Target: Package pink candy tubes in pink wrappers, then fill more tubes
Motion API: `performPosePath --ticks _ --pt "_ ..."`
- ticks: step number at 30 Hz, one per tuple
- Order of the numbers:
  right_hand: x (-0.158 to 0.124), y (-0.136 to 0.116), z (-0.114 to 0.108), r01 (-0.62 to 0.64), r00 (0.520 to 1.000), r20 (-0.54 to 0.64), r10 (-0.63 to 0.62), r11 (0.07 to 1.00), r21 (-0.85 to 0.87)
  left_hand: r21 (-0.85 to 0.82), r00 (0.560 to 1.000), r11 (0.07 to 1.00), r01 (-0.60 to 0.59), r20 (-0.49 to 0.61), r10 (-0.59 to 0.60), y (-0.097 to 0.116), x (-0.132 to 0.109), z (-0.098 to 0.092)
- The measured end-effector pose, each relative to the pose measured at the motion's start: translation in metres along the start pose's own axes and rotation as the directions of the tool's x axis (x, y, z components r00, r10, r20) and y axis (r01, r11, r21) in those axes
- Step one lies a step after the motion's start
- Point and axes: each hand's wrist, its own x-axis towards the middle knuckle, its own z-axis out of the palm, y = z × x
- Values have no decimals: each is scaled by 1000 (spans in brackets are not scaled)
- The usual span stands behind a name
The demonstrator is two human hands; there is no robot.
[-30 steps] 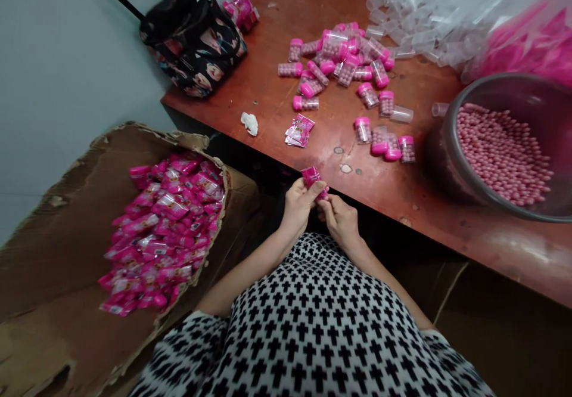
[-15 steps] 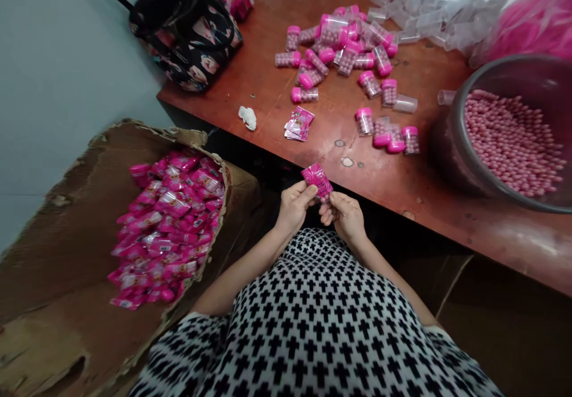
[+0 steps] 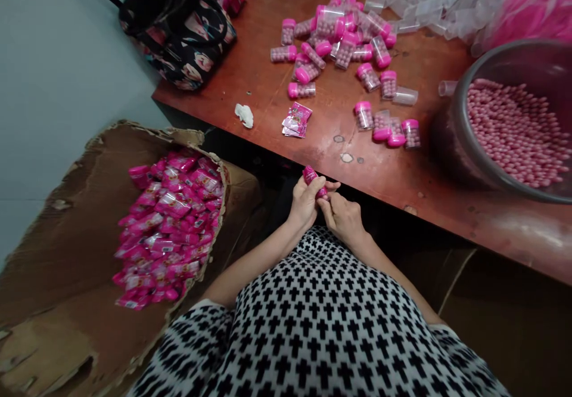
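Just off the table's front edge, my left hand [image 3: 305,201] is closed around a small bottle in a pink printed wrapper [image 3: 309,174]. The wrapper is curled round it, and most of the bottle is hidden by my fingers. My right hand [image 3: 344,215] presses thumb and fingers against its lower end. On the table beyond my hands lies a small stack of flat pink printed wrappers [image 3: 297,120]. Behind these, clear bottles [image 3: 344,50] with pink caps, filled with pink balls, lie in a loose pile. Several more stand or lie nearer the right.
A dark bucket [image 3: 460,129] of pink balls stands at right on the reddish table [image 3: 447,206]. Behind it are empty clear tubes [image 3: 429,3] and a pink bag [image 3: 531,12]. At left sit a floral bag [image 3: 192,39] and a torn carton [image 3: 58,254] of pink packets [image 3: 174,224].
The pink wrapper was spread flat between both hands; now it is curled round the bottle. My right hand has turned and closed in toward my left.
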Motion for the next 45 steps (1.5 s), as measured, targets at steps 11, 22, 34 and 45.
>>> performPosePath --ticks 11,22,34,45 --pt "4 -4 5 -500 838 355 414 322 804 126 990 991 -54 136 36 -6 -13 -11" --pt "0 -7 2 -315 939 118 324 668 674 149 994 983 -109 -15 112 5 -13 -6" --pt "-8 17 5 -267 962 182 202 576 772 570 929 735 -367 181 324 2 -33 -15" --pt "-3 19 2 -231 973 170 156 664 711 408 831 737 -539 404 384 4 -29 -24"
